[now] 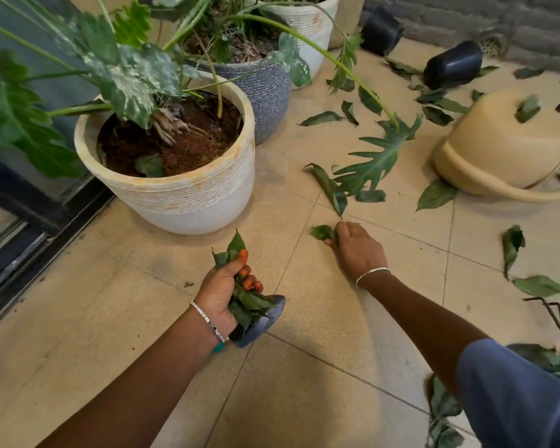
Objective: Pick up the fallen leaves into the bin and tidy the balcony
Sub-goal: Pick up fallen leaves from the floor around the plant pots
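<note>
The leaf [322,232] looks light, limp and thin, likely easy to tear. It should crumple whole under a pinch, or lift by its stalk end. Dark green and curled, it lies mid-floor [143,286], near the white pot [175,195]. The right hand [356,248] has its fingers [341,229] curled over it, pinching. The left hand [222,289] grips a bunch [249,302]. More leaves [542,285] lie toward the floor's far and right edges.

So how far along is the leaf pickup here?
Partway. Done: left hand grips a bunch of gathered leaves. In hand: right hand pinches another leaf off the tiles. Left: many scattered leaves toward the beige container, a tipped black pot; no bin in view.
</note>
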